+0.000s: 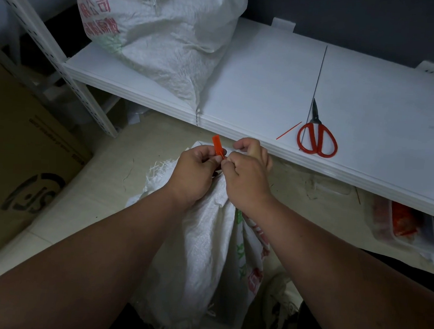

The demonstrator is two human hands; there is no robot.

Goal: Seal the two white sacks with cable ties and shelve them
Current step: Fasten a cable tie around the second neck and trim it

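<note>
**Hands at the neck of the second sack**

Left hand (197,170) pinches the orange cable tie (218,146) at its head, right hand (246,171) curled tight beside it, fingers pinching what looks like the tail. Both sit on the gathered neck of the white sack (206,240) on the floor. Risk now: the bunched weave slipping out and leaving a gap. Beyond, scissors (317,137) lie on the shelf (267,78), and the other sack (163,34) rests there already.
</note>
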